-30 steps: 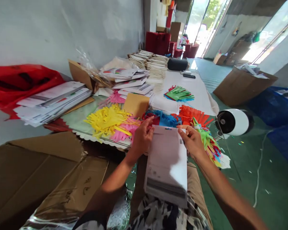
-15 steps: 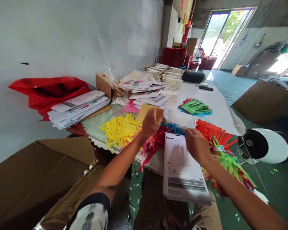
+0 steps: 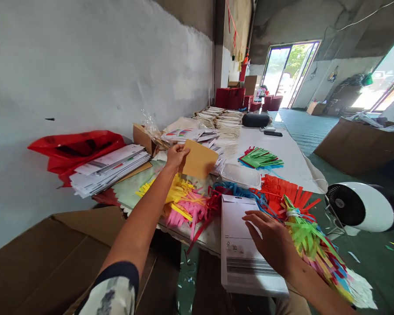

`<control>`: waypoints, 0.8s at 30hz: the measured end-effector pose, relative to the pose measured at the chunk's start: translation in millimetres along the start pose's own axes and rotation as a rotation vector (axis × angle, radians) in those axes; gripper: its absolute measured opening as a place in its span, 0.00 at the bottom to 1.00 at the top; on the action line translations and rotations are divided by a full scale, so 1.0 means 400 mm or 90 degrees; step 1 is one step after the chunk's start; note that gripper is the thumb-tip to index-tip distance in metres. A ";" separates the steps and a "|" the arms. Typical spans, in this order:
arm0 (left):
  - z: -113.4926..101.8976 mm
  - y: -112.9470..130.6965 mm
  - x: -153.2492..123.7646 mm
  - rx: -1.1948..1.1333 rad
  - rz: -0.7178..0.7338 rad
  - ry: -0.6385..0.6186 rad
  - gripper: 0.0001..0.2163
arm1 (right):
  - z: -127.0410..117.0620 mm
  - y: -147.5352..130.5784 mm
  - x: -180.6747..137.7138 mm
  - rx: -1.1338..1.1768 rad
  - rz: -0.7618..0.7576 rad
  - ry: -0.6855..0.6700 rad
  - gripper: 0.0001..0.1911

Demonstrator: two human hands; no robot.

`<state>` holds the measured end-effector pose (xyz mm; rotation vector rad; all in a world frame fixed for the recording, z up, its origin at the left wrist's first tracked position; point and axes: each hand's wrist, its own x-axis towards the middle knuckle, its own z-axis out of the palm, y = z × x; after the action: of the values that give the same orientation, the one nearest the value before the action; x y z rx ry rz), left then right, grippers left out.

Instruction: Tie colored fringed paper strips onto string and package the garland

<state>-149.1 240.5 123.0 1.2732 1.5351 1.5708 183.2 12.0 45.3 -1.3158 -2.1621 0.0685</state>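
My left hand (image 3: pixel 176 156) pinches the left edge of a flat tan card (image 3: pixel 200 159), held up above the table. My right hand (image 3: pixel 269 234) hovers over or rests on a stack of white printed cardboard sleeves (image 3: pixel 238 227) at the table's front edge; whether it touches them I cannot tell. Its fingers are stretched out with nothing in them. Below the card lie yellow paper fringe (image 3: pixel 180 192) and pink fringe (image 3: pixel 190 208). Blue fringe (image 3: pixel 238 190) runs behind the sleeves, and red fringe (image 3: pixel 285 188) lies to their right, with a multicoloured tassel bunch (image 3: pixel 315 245) hanging off the edge.
A clear plastic tray (image 3: pixel 241 175) and green fringe (image 3: pixel 262 157) lie farther back. White sleeves (image 3: pixel 108 168) are piled at left beside a red bag (image 3: pixel 82 151). An open carton (image 3: pixel 52 253) stands at lower left, a white fan (image 3: pixel 361 205) at right.
My left hand has moved left and up with the tan card, which now shows more fully. My right hand has come down over the sleeves with fingers spread. The view has tilted up.
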 end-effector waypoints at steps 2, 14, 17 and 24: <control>-0.044 0.070 -0.030 -0.097 0.052 0.005 0.18 | -0.007 0.003 0.002 0.110 0.058 0.001 0.12; -0.050 0.219 -0.439 -0.353 0.001 -0.219 0.24 | -0.157 -0.085 0.106 0.530 0.135 0.223 0.22; -0.009 0.185 -0.510 -0.338 -0.058 -0.292 0.25 | -0.184 -0.093 0.096 0.553 0.159 0.255 0.18; 0.051 0.155 -0.568 -0.011 0.295 -0.023 0.26 | -0.225 -0.041 0.000 0.446 0.218 0.279 0.18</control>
<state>-35.2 33.6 129.6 1.7258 1.2560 1.8190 216.5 -19.2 124.6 -1.1230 -1.3410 0.5630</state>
